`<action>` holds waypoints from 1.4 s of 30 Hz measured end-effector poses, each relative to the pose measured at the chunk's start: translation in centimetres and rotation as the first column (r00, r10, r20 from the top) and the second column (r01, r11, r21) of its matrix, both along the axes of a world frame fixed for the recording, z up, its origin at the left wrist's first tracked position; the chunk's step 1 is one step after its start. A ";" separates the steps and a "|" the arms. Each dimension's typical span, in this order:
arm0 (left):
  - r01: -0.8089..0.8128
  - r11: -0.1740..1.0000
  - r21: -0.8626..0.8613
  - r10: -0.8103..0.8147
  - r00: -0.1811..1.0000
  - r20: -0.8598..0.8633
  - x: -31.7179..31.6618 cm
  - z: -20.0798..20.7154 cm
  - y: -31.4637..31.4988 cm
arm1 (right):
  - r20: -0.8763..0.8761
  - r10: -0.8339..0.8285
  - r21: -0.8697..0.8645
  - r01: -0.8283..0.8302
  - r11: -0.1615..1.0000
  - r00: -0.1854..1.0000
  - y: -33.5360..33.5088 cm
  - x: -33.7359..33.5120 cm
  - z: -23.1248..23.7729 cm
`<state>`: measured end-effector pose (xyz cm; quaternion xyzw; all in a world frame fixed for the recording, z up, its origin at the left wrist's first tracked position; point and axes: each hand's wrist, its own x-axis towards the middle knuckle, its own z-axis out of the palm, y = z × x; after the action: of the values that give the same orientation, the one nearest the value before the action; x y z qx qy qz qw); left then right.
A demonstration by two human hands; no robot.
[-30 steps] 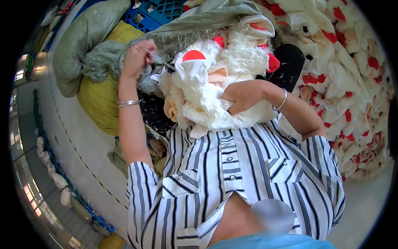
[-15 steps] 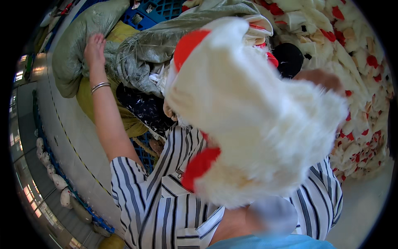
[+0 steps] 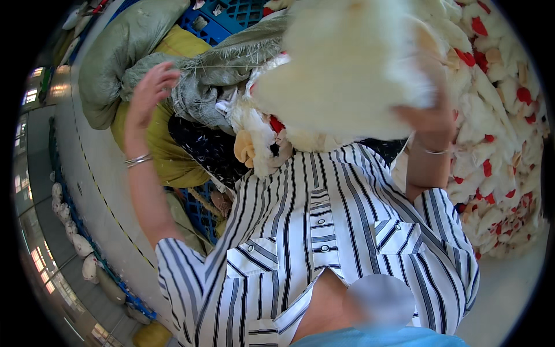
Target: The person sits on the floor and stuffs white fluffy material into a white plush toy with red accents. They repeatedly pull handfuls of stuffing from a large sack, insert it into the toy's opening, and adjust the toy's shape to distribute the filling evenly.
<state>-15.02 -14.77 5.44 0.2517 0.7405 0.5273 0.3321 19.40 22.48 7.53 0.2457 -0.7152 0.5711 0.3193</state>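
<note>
My right hand (image 3: 426, 115) grips the near right edge of a white furry plush piece (image 3: 341, 75), raised in front of me and smeared by motion. Part of that hand's fingers is hidden or blurred. Off to the left, my left hand (image 3: 151, 92) is in the air with its fingers apart and slightly bent, holding nothing. It is nearest to a frayed grey-green woven sack (image 3: 202, 87). Below the raised piece, more white plush with a beige part (image 3: 245, 148) and a red patch (image 3: 276, 124) rests against my lap, partly covered.
A large heap of white plush pieces (image 3: 491, 150) with red and beige patches fills the right side. At the far left lie a full grey-green sack (image 3: 107, 69) and a yellow sack (image 3: 133, 136). Blue plastic crates (image 3: 228, 23) stand behind. White bundles (image 3: 75, 234) line the far-left floor.
The white plush piece has moved up and away from my chest with my right hand, uncovering my shirt front. My left hand has shifted right and slightly nearer.
</note>
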 end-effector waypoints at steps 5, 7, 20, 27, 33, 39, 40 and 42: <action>0.362 0.901 0.238 -0.240 0.875 -0.421 6.9 -7.6 8.7 | 0.623 -0.052 0.468 -0.319 0.824 0.781 -6.6 -5.5 -4.4; 0.101 0.911 0.400 -0.192 0.962 0.194 12.1 -6.4 12.1 | 0.726 -0.114 0.375 -0.252 0.892 0.678 -6.8 -5.7 -5.3; 0.063 0.747 0.661 -0.302 0.919 0.253 16.0 -2.0 13.3 | 0.612 0.372 -0.680 0.224 0.698 0.698 -7.4 -5.5 -7.6; 0.077 0.965 0.249 -0.092 0.995 0.050 15.1 -0.1 11.1 | 0.642 0.056 -0.420 0.289 0.860 0.765 -5.5 -6.0 -6.9; -0.310 0.614 0.726 0.370 0.925 0.081 10.6 5.2 6.9 | 0.371 -0.305 -0.517 0.468 0.717 0.877 1.9 -5.0 -4.6; -0.322 0.552 0.769 0.485 0.874 0.018 12.6 9.7 3.9 | 0.089 -0.058 -0.602 0.100 0.792 0.994 0.4 -3.2 3.7; -0.312 0.484 0.817 0.541 0.841 0.000 13.4 10.0 3.4 | 0.062 -0.128 -0.600 0.139 0.787 0.990 0.2 -3.1 4.2; -0.273 0.341 0.900 0.649 0.760 -0.015 15.3 10.9 2.9 | 0.010 -0.265 -0.597 0.219 0.771 0.964 -0.2 -2.9 5.0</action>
<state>0.25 -11.90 16.31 0.2509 0.4642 0.8355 -0.1534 16.49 22.27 12.57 0.0605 -0.5138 0.7104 0.4773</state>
